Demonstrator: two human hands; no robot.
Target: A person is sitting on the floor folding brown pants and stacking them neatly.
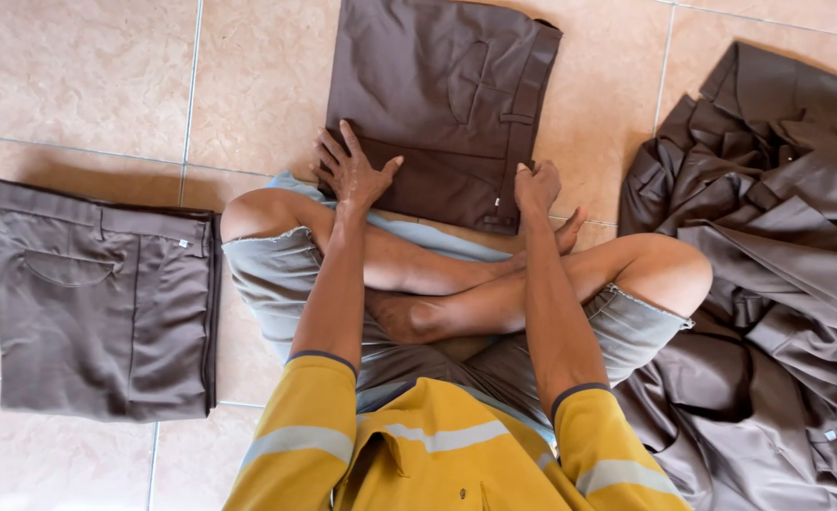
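Note:
I sit cross-legged on a tiled floor in a yellow shirt and grey shorts. A pair of dark brown folded trousers [442,95] lies flat in front of my legs. My left hand [350,170] rests flat on its near left edge with fingers spread. At the near right corner, by the waistband, my right hand [536,187] pinches the cloth with fingers closed.
A second folded pair of brown trousers [102,298] lies on the floor to my left. An unfolded heap of brown garments [768,274] fills the right side, touching my right knee. Beige floor tiles [78,76] surround everything.

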